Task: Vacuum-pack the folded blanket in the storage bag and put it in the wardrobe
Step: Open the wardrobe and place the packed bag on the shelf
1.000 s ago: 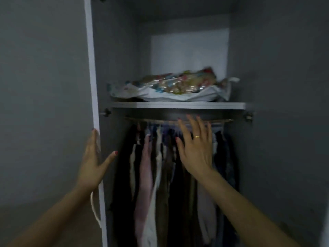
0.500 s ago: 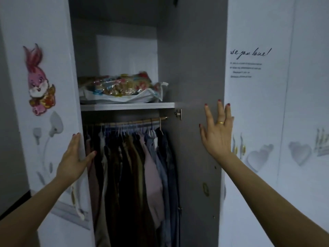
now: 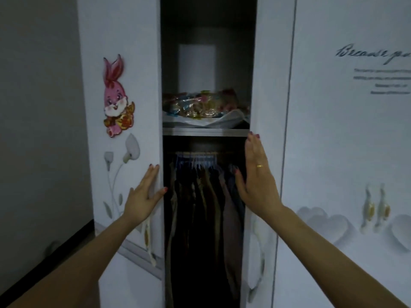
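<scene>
Only way in is the narrow dark gap between left door (image 3: 124, 152) and right door (image 3: 266, 85). Left hand (image 3: 142, 198) and right hand (image 3: 258, 185) lie flat on the door edges, narrowing it. Shelf (image 3: 204, 131) splits the gap: packed bag (image 3: 200, 105) fills above, hanging clothes (image 3: 204, 196) crowd below.

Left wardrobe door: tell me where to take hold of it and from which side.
Take the left wardrobe door by its free vertical edge next to the gap, coming from the front. No handle shows, and that edge stands clear of the right door. The left hand is already there, fingers flat on the face, thumb hooked round the edge.
</scene>
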